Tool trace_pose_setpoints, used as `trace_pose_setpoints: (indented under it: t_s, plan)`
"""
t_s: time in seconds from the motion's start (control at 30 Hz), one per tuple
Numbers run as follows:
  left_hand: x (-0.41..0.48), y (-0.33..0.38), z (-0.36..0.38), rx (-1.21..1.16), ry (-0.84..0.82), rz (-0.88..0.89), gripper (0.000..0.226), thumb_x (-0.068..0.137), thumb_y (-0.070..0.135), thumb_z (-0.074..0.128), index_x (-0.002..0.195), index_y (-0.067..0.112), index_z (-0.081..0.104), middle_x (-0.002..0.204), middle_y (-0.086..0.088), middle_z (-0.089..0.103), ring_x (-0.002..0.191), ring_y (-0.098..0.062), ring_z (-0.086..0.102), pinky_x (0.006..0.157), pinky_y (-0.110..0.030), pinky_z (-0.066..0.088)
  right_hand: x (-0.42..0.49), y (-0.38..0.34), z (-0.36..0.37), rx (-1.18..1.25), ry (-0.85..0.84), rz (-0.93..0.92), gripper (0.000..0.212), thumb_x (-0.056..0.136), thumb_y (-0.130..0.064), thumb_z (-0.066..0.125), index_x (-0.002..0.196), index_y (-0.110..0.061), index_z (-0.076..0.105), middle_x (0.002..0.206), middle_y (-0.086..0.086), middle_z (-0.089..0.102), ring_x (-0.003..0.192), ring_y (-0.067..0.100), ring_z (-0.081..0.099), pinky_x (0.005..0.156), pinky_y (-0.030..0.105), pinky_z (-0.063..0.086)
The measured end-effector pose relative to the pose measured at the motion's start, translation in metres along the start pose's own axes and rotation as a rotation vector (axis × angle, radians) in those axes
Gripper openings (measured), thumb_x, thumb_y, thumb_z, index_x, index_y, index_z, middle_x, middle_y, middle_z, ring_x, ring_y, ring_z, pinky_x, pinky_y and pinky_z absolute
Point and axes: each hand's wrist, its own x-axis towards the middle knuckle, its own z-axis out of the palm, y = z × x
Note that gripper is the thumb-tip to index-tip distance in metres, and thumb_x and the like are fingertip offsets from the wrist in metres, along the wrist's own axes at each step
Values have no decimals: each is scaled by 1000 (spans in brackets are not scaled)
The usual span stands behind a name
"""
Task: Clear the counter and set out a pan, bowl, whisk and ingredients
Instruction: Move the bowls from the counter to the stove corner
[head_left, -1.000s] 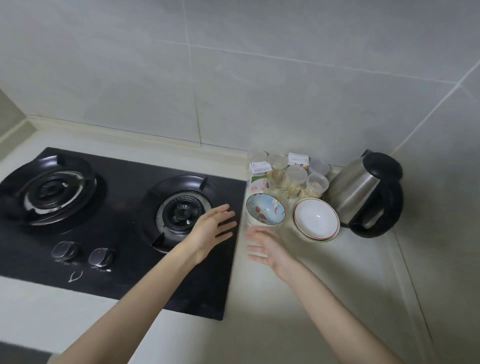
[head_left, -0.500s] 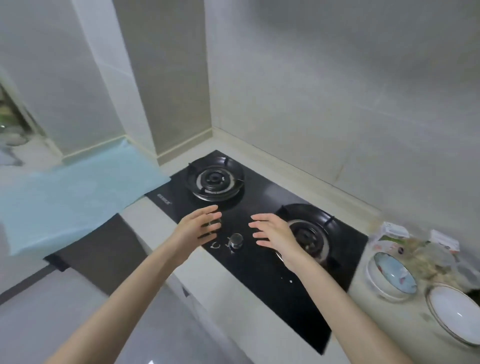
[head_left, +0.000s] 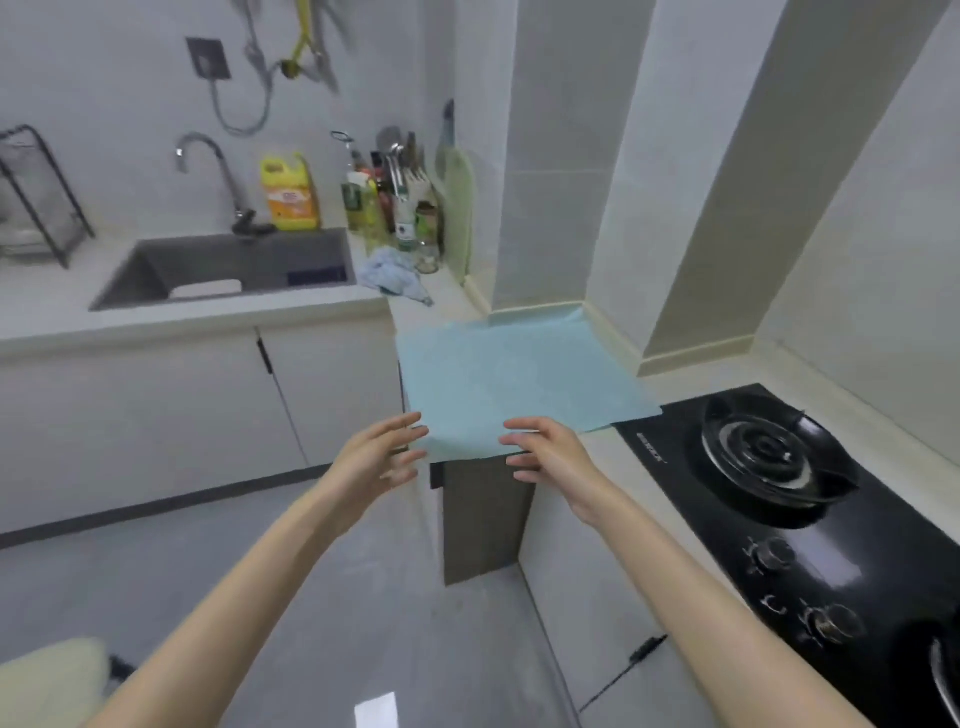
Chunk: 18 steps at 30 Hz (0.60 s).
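Kitchen counter (head_left: 447, 299) carries blue sheet (head_left: 519, 379) straight ahead; left hand (head_left: 382, 457) and right hand (head_left: 545, 452) both spread open, empty, about equally near its front edge.

Single head-worn cam, wide-angle, lines bowing toward the edges. Sits above bench (head_left: 691, 375) height, facing forward and steeply down into the bench corner. Frame centre: blue sheet (head_left: 519, 374) on the bench, near. Left hand (head_left: 382, 457) and right hand (head_left: 553, 454) come in from the bottom edge, forearms filling the lower frame. Sink (head_left: 228, 267) and tap (head_left: 208, 156) upper left, farther off, slightly blurred. Black hob (head_left: 810, 519) close on the right, cut by the frame edge. Floor (head_left: 363, 597) shows lower left.
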Motion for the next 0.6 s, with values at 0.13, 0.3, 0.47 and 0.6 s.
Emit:
trace_pose_setpoints:
  t_s: [0.13, 0.3, 0.47, 0.6]
  plan:
    - [-5, 15, -93, -84, 145, 30, 28, 92, 17, 59, 120, 21, 60, 117, 2, 66, 106, -19, 64, 97, -36, 48, 37, -27, 95, -83, -160, -30, 21, 94, -17, 55, 114, -19, 61, 112, 1, 66, 90, 17, 63, 82, 30, 55]
    - [-1, 29, -193, -165, 353, 85, 25, 95, 15, 53, 119, 20, 59, 120, 0, 64, 110, -22, 61, 101, -39, 46, 85, -56, 204, -131, -328, -62, 22, 95, -13, 52, 116, -15, 60, 104, -1, 66, 79, 14, 61, 72, 24, 55]
    - [18, 45, -273, -185, 513, 119, 28, 95, 15, 53, 122, 20, 59, 121, 1, 63, 109, -19, 61, 97, -36, 48, 139, -80, 297, -160, -478, -83, 23, 95, -13, 54, 117, -13, 59, 107, 1, 65, 81, 16, 60, 73, 26, 54]
    - [46, 71, -337, -185, 631, 147, 32, 96, 16, 51, 128, 20, 56, 121, 2, 62, 110, -17, 61, 82, -26, 50, 197, -105, 373, -178, -588, -104, 23, 94, -13, 56, 116, -13, 60, 101, -2, 64, 77, 15, 60, 73, 26, 54]
